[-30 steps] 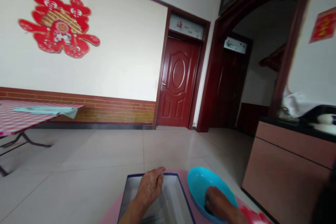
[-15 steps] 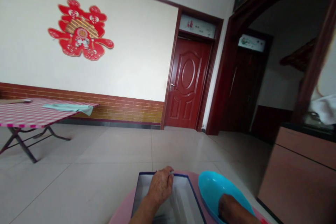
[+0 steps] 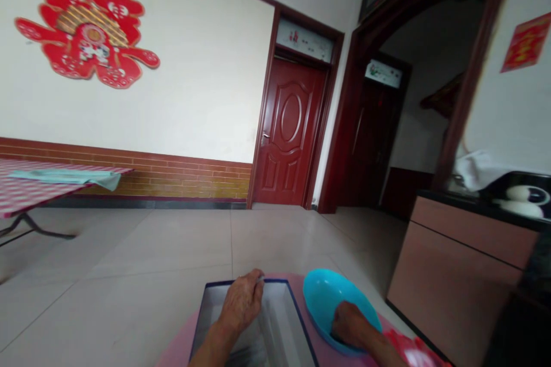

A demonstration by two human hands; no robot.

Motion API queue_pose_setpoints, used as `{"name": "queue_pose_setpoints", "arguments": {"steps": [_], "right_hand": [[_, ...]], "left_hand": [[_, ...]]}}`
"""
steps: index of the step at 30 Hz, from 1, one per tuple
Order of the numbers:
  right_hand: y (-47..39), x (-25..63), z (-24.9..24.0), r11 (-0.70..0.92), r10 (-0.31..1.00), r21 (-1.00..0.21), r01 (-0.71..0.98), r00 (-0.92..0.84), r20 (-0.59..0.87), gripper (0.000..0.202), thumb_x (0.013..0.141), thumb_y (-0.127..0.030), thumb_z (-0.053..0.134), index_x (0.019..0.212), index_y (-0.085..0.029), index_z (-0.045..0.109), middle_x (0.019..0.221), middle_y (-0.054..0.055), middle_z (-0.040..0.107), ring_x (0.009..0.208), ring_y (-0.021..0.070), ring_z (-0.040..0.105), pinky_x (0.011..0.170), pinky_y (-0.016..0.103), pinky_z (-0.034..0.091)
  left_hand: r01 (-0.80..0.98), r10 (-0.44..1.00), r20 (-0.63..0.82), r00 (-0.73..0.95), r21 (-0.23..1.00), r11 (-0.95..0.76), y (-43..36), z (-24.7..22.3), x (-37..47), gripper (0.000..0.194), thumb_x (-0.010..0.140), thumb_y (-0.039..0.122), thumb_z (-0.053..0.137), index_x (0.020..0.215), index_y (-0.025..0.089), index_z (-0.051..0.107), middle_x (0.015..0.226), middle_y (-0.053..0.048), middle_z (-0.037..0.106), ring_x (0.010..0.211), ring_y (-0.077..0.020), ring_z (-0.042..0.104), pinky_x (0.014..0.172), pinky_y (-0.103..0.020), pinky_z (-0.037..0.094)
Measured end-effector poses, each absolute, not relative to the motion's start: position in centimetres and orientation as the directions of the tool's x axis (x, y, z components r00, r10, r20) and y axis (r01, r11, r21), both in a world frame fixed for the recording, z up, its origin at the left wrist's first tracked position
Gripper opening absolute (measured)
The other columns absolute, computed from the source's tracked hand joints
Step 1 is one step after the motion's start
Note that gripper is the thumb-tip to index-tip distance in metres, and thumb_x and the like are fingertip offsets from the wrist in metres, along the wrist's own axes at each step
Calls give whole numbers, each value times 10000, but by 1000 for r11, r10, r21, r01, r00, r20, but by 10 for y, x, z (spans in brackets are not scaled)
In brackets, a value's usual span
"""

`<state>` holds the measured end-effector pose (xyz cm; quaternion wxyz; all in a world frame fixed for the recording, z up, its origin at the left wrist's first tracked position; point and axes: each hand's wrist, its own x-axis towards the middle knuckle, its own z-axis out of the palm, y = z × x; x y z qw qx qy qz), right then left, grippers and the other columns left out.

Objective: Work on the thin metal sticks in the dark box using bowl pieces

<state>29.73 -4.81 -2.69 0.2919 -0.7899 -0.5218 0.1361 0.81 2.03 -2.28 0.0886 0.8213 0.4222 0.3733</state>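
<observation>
My left hand [image 3: 243,301] is closed over the far side of a shallow white box with a blue rim [image 3: 297,312]. A small pale tip sticks out between its thumb and fingers; what it belongs to cannot be made out. Thin, blurred dark and pale strips [image 3: 249,352] lie in the near part of the box. Beside the box, my right hand [image 3: 346,324] reaches down inside a bright blue plastic basin [image 3: 321,289]. Its fingers look curled together, and their tips and anything in them are hidden.
Box and basin stand on a round pink table [image 3: 178,347]. Red patterned cloth [image 3: 413,350] lies at the right. A checked table [image 3: 26,189] with a folded green cloth [image 3: 69,176] stands far left. A brown cabinet [image 3: 451,264] is at the right, beyond the tiled floor [image 3: 159,246].
The view has turned to the right, so the room, box and basin appear shifted left. My left hand stays over the box, my right hand in the basin.
</observation>
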Motion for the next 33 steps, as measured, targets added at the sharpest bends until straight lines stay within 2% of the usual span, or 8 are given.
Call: {"name": "queue_pose_setpoints", "arguments": {"steps": [6,9,11,16,20,23,27,33], "right_hand": [[-42,305,-15,-311,913,-719,621,405,-45,98,510,-190,519,435,-213,460,400,-13,454,486,171,537,492,271,383],[-42,295,-2,-274,922,-922,274,349,-170,50,541,-248,509,558,-222,469,498,-23,508,571,169,594,553,263,449],[-40,278,8,-221,942,-975,28,264,-205,99,522,-249,534,572,-221,454,543,-30,523,622,161,607,611,263,473],[-22,211,30,-110,978,-952,-287,140,-155,150,507,-217,609,558,-203,468,538,-46,531,573,112,575,621,235,474],[-4,162,30,-58,984,-879,-474,124,-131,239,484,-250,731,637,-173,565,647,-12,632,585,102,589,615,236,494],[4,145,17,44,977,-833,-552,200,-81,343,444,-289,804,695,-171,601,703,3,674,662,134,633,662,263,522],[6,143,-2,170,954,-837,-519,300,7,403,446,-324,845,753,-180,627,736,2,694,775,174,664,753,292,536],[3,137,-11,146,960,-869,-472,280,9,414,473,-357,841,788,-165,652,788,25,707,802,198,663,751,309,541]], "left_hand": [[621,761,535,367,468,-629,20,-22,8,276,890,235,348,1022,196,587,859,-63,712,789,-199,671,719,-288,478],[612,772,522,363,490,-620,19,-21,8,284,892,239,342,1024,193,589,837,-61,714,778,-202,674,716,-293,481],[605,767,527,365,491,-626,19,-20,8,285,893,240,338,1019,200,591,836,-55,714,788,-200,674,731,-292,481],[611,751,558,353,471,-637,19,-21,8,290,893,248,335,1003,199,598,808,-57,710,780,-201,673,727,-293,487],[610,752,582,309,486,-626,22,-25,8,314,904,269,325,1021,188,605,807,-74,711,760,-206,676,695,-295,505],[589,716,646,266,479,-651,25,-29,9,336,918,288,319,1041,190,616,894,-84,716,817,-198,676,748,-298,518],[579,661,710,245,439,-687,28,-30,12,370,929,304,303,1052,204,638,927,-88,714,849,-182,671,781,-283,526],[589,692,672,265,455,-668,28,-31,14,346,910,252,328,1057,214,639,912,-78,716,832,-190,673,783,-301,520]]}}
